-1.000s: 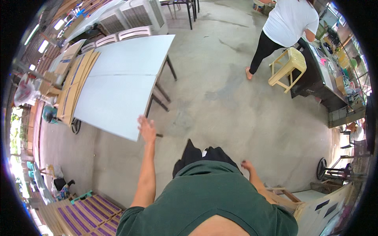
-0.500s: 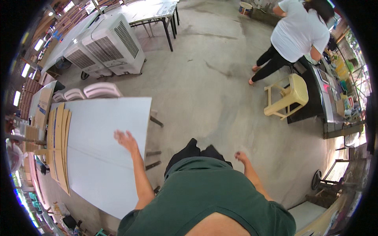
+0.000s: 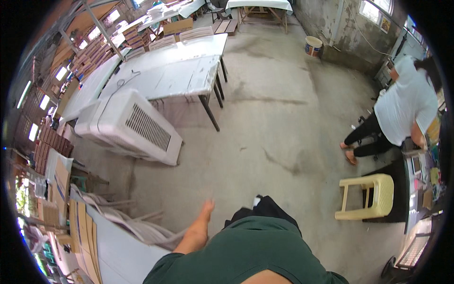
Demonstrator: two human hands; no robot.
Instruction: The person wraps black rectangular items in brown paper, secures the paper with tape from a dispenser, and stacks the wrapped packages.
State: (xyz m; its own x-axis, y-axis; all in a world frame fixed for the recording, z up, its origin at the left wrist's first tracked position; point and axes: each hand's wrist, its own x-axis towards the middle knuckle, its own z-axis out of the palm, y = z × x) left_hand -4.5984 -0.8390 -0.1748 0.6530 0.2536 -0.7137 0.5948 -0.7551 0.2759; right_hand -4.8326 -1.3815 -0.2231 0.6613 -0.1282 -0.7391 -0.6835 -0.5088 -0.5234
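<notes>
My left hand (image 3: 206, 208) hanging open, empty, nearest stacked white plastic chairs (image 3: 137, 222) lying left-below; right hand hidden, can't tell.

Stacks of flat brown cardboard boxes (image 3: 94, 49) stood in rows along the far left wall, behind the white worktops. One brown carton (image 3: 178, 26) sat upright at the far end of the long white worktop (image 3: 189, 52). More flattened cardboard sheets (image 3: 78, 222), tan with pale edges, lay piled at the near left, beside a white board. On the right-hand dark worktop (image 3: 418, 189) by the person in white lay small colourful packets (image 3: 432, 175), too blurred to tell apart
</notes>
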